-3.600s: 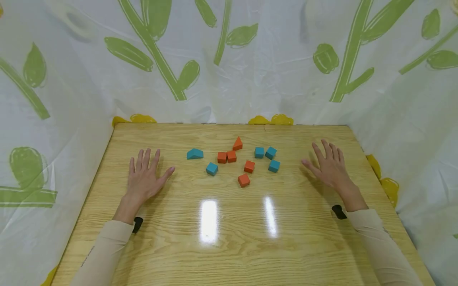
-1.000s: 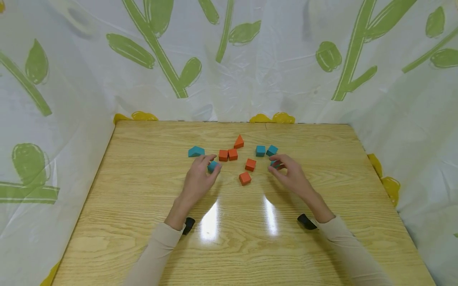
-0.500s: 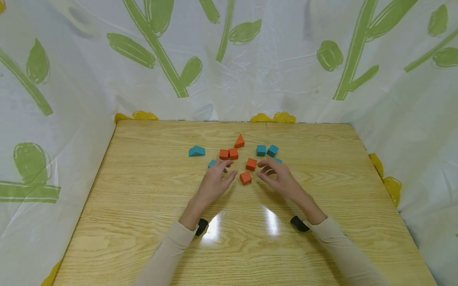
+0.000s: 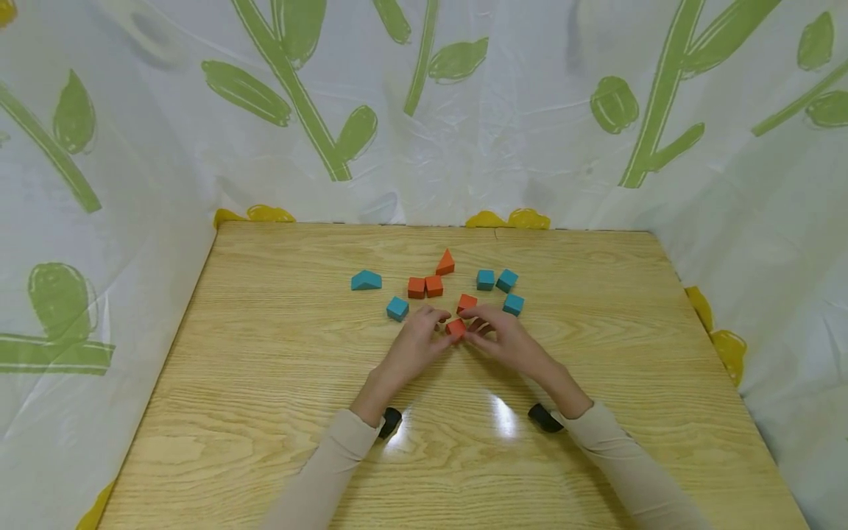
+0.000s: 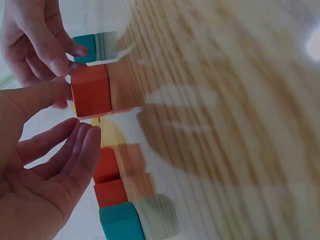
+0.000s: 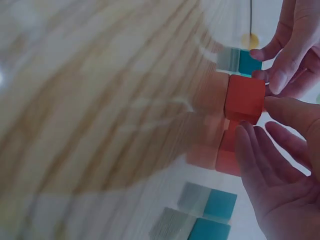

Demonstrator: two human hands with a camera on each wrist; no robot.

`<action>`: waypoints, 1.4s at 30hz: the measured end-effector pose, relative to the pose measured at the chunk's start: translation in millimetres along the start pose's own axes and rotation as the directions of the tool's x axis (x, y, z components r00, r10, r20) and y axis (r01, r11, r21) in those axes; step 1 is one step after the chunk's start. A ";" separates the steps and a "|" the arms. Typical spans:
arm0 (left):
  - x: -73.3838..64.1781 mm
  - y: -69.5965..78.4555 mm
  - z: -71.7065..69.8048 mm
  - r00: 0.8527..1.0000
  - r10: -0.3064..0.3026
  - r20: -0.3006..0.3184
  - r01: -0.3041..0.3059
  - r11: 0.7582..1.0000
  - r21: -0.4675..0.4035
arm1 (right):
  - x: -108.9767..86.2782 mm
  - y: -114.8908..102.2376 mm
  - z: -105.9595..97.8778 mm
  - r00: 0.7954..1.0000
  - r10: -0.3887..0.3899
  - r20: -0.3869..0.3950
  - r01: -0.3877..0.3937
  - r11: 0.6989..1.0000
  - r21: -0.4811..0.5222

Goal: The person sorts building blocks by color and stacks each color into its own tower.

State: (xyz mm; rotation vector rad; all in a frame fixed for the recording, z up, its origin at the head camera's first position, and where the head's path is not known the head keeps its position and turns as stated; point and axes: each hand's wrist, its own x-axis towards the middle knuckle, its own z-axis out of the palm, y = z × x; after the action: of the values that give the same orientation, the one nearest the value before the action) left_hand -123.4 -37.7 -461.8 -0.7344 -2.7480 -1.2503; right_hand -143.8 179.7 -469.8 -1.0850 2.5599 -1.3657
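Both hands meet around the nearest red cube (image 4: pixel 456 328), which sits on the wooden table. My left hand (image 4: pixel 412 344) comes from the left, with its thumb at the cube and its fingers spread loosely apart from it. From the other side my right hand (image 4: pixel 509 343) has its thumb tip right at the cube's edge, fingers loosely bent. In the left wrist view the cube (image 5: pixel 91 92) rests on the surface between the two thumbs. Just behind it, a second red cube (image 4: pixel 467 302) is partly hidden by the right fingers.
Two red cubes (image 4: pixel 433 285) stand side by side behind the hands, near a red triangular block (image 4: pixel 446 263). A blue cube (image 4: pixel 397 309) and a low blue roof-shaped block (image 4: pixel 366 280) lie left. Three blue cubes (image 4: pixel 513 304) lie right. A white patterned curtain (image 4: pixel 517 147) surrounds the table (image 4: pixel 265 383).
From wide apart at the table's sides, both hands have moved inward, passing in front of the outer blue cubes, to the nearest red cube. The blocks stand as before.
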 end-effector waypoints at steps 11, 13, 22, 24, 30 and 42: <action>3.1 -1.9 5.9 0.999 -0.023 0.033 0.024 0.999 -0.023 | 1.2 4.3 3.3 0.998 0.030 0.058 -0.029 0.999 -0.020; 2.5 -2.6 5.6 0.999 -0.023 0.038 0.024 0.999 -0.022 | 1.8 3.6 3.7 0.997 0.044 0.060 -0.043 0.999 -0.010; -3.3 -5.3 -0.3 0.996 -0.056 0.071 0.060 0.997 -0.052 | 4.5 -1.1 9.5 0.994 0.083 0.065 -0.088 0.992 0.092; -4.5 -6.5 -1.2 0.995 -0.064 0.076 0.069 0.996 -0.058 | 4.8 -1.6 11.2 0.994 0.085 0.063 -0.091 0.990 0.107; -9.8 -10.1 -6.0 0.995 -0.059 0.078 0.067 0.993 -0.095 | 7.0 -3.2 16.0 0.997 0.058 0.052 -0.064 0.992 0.110; -23.8 -15.8 -17.6 0.997 -0.019 0.073 0.025 0.996 -0.084 | 12.1 -7.9 27.8 0.994 0.075 0.084 -0.092 0.971 0.221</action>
State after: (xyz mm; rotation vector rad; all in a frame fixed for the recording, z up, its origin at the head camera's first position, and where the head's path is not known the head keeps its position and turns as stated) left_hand -111.8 -68.9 -466.3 -0.7721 -2.7820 -1.3792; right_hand -138.9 149.8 -477.6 -0.9596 2.3028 -1.5170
